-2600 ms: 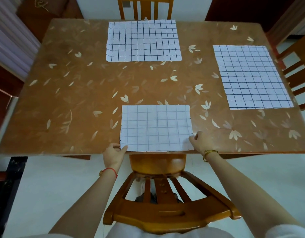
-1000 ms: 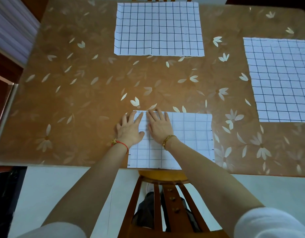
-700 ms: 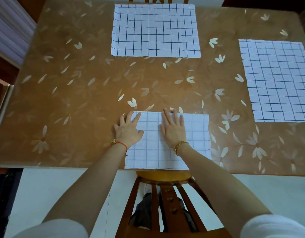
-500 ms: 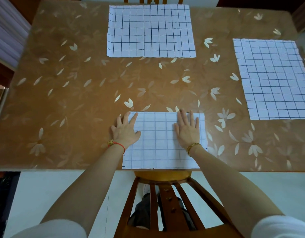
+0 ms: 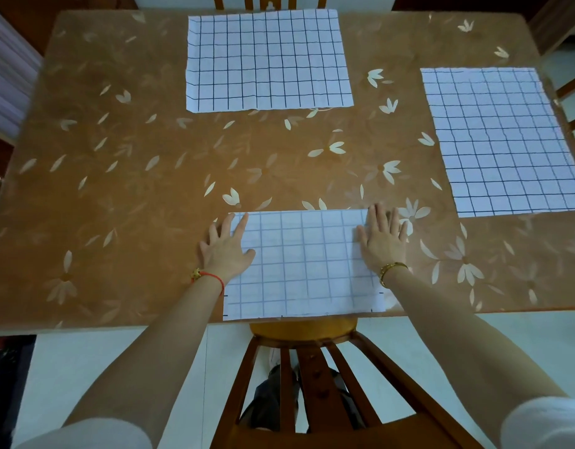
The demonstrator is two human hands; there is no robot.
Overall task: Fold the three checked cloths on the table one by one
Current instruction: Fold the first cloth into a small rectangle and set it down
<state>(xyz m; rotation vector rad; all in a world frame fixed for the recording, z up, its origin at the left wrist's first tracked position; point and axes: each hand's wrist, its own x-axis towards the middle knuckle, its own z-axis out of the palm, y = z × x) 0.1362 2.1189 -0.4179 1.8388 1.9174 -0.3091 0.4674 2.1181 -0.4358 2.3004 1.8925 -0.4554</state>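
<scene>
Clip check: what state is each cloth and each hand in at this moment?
near cloth: folded over once, flat, pressed by both hands
far cloth: unfolded, flat
right cloth: unfolded, flat
left hand: fingers straight, flat across near cloth's left edge
right hand: fingers straight, flat across its right edge

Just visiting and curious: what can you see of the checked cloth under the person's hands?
The near checked cloth is a white rectangle of thin fabric with a pale blue-grey grid, wider than it is deep. It lies flat at the near edge of the table and looks folded over, with dark ticks of a lower layer peeking out along its near and side edges. The left hand presses flat on its far left corner, the right hand on its far right corner, fingers straight.
</scene>
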